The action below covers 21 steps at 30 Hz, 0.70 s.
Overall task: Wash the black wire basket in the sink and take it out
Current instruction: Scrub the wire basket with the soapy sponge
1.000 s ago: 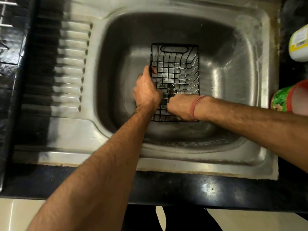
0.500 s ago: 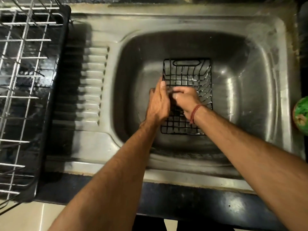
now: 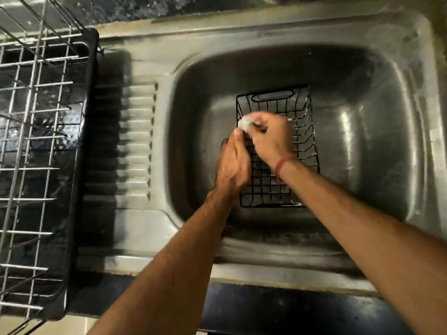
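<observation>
The black wire basket [image 3: 302, 131] stands upright on the floor of the steel sink [image 3: 200, 97], its handle slot at the far end. My left hand [image 3: 233, 165] grips the basket's left rim, thumb outside. My right hand [image 3: 271, 136] holds a pale soapy scrubber [image 3: 244, 122] against the upper left rim of the basket. The hands hide the basket's left wall. A red thread circles my right wrist.
A ribbed steel drainboard [image 3: 135, 146] lies left of the basin. Further left stands a metal wire dish rack [image 3: 36, 141] on a black tray. A dark counter edge [image 3: 266, 308] runs along the front.
My right hand has slid from the basket's near end up along its left rim toward the far corner. The camera has shifted, bringing the dish rack into view.
</observation>
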{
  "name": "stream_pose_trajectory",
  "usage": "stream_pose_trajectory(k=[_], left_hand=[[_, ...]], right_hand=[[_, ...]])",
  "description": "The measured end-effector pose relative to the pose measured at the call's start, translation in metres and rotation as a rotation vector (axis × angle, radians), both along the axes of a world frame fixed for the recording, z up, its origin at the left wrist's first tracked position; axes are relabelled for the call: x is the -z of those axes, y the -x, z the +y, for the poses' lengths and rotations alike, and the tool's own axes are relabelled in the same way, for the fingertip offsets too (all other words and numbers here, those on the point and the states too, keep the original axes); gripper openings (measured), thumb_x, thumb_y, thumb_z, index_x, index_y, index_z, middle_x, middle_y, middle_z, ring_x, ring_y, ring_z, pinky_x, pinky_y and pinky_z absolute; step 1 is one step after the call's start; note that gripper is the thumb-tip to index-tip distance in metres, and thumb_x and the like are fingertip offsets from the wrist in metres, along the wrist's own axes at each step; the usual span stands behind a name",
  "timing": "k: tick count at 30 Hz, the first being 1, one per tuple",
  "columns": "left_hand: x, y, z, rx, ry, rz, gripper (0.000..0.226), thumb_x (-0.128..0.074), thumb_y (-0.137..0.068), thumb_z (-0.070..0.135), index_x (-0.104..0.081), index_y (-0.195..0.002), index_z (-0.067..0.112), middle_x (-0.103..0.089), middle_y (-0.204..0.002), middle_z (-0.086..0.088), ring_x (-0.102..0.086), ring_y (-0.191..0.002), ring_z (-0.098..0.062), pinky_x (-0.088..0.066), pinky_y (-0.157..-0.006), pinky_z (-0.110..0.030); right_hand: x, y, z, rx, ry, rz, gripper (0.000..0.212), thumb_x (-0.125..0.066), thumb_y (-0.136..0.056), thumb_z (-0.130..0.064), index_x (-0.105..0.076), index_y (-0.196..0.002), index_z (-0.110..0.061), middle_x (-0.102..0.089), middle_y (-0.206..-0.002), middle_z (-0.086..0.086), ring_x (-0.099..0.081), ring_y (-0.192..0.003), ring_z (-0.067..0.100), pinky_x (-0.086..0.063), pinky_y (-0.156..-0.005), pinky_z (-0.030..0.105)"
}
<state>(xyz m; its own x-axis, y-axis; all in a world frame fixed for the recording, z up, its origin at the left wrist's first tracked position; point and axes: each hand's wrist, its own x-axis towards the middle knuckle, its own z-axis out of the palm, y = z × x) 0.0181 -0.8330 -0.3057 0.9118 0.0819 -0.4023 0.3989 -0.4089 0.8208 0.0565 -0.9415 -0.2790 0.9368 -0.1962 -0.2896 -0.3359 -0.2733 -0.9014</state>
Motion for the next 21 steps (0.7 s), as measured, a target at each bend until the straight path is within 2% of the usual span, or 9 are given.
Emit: stream_pose_trajectory(k=[2, 4, 7, 9, 11, 13, 16, 18, 21], left_hand=[[-0.003, 0.0, -0.003, -0.004, -0.028, -0.006, 0.074, -0.007, -0.106, 0.078, -0.054, -0.15, 0.042, -0.063, -0.143, 0.003, -0.058, -0.134, -0.012, -0.046, -0.118, -0.045], [-0.005, -0.001, -0.004, -0.015, -0.037, -0.013, 0.075, -0.007, -0.106, 0.076, -0.053, -0.152, 0.038, -0.061, -0.146, 0.001, -0.056, -0.135, -0.011, -0.043, -0.119, -0.041], [-0.01, -0.002, -0.002, -0.014, 0.005, -0.036, 0.072, -0.008, -0.109, 0.072, -0.062, -0.138, 0.035, -0.07, -0.13, 0.003, -0.065, -0.122, -0.008, -0.054, -0.11, -0.044], [-0.013, -0.002, 0.0, -0.001, 0.031, -0.036, 0.069, -0.01, -0.114, 0.062, -0.069, -0.124, 0.028, -0.076, -0.113, 0.003, -0.07, -0.107, -0.004, -0.059, -0.099, -0.037], [-0.015, 0.0, 0.001, 0.006, 0.04, -0.034, 0.072, -0.01, -0.116, 0.056, -0.073, -0.112, 0.021, -0.077, -0.103, 0.001, -0.071, -0.098, -0.004, -0.058, -0.09, -0.028], [-0.012, 0.001, 0.001, 0.008, 0.035, -0.033, 0.071, -0.01, -0.115, 0.059, -0.072, -0.12, 0.026, -0.076, -0.111, 0.004, -0.069, -0.106, 0.0, -0.054, -0.094, -0.022], [-0.008, 0.001, -0.002, 0.005, 0.005, -0.035, 0.071, -0.009, -0.111, 0.068, -0.06, -0.144, 0.034, -0.067, -0.139, 0.004, -0.059, -0.126, -0.002, -0.045, -0.106, -0.024], [-0.008, 0.001, -0.002, 0.003, 0.001, -0.026, 0.071, -0.01, -0.111, 0.067, -0.059, -0.147, 0.031, -0.065, -0.141, 0.004, -0.057, -0.125, 0.0, -0.042, -0.102, -0.022], [-0.006, 0.001, -0.002, -0.004, 0.024, -0.016, 0.07, -0.01, -0.11, 0.07, -0.064, -0.139, 0.035, -0.069, -0.132, 0.009, -0.062, -0.12, 0.0, -0.05, -0.105, -0.03]], right_hand=[[0.003, -0.032, 0.002, 0.144, -0.075, 0.011, 0.028, -0.082, -0.088, -0.006, -0.075, -0.085, -0.034, -0.074, -0.088, -0.015, -0.074, -0.081, 0.002, -0.065, -0.075, 0.028], [0.012, -0.047, 0.007, 0.172, -0.062, 0.006, 0.024, -0.085, -0.084, -0.009, -0.075, -0.081, -0.032, -0.075, -0.084, -0.012, -0.076, -0.079, 0.011, -0.066, -0.075, 0.041], [0.009, -0.024, 0.01, 0.068, 0.068, 0.008, 0.013, -0.08, -0.092, -0.014, -0.079, -0.1, -0.024, -0.075, -0.094, -0.012, -0.072, -0.085, 0.006, -0.064, -0.081, 0.031], [0.009, 0.001, 0.005, -0.047, 0.144, 0.021, 0.017, -0.075, -0.094, -0.009, -0.079, -0.104, -0.022, -0.074, -0.096, -0.012, -0.069, -0.089, 0.004, -0.061, -0.079, 0.025], [0.01, 0.016, 0.0, -0.169, 0.222, 0.068, 0.023, -0.071, -0.093, -0.003, -0.079, -0.103, -0.022, -0.074, -0.1, -0.009, -0.069, -0.092, 0.008, -0.059, -0.076, 0.026], [0.014, 0.007, -0.002, -0.135, 0.205, 0.084, 0.02, -0.071, -0.095, -0.006, -0.078, -0.106, -0.021, -0.074, -0.105, -0.008, -0.068, -0.094, 0.007, -0.057, -0.073, 0.021], [0.017, -0.031, 0.005, 0.111, 0.112, 0.128, 0.016, -0.075, -0.096, -0.015, -0.077, -0.111, -0.021, -0.074, -0.106, -0.008, -0.068, -0.088, 0.002, -0.049, -0.059, 0.008], [0.019, -0.043, 0.01, 0.186, 0.158, 0.133, 0.015, -0.078, -0.093, -0.015, -0.077, -0.107, -0.022, -0.075, -0.102, -0.009, -0.07, -0.088, 0.005, -0.045, -0.055, 0.008], [0.02, -0.026, 0.009, 0.061, 0.337, 0.082, 0.017, -0.076, -0.092, -0.012, -0.078, -0.105, -0.024, -0.075, -0.1, -0.01, -0.069, -0.089, 0.007, -0.042, -0.059, 0.011]])
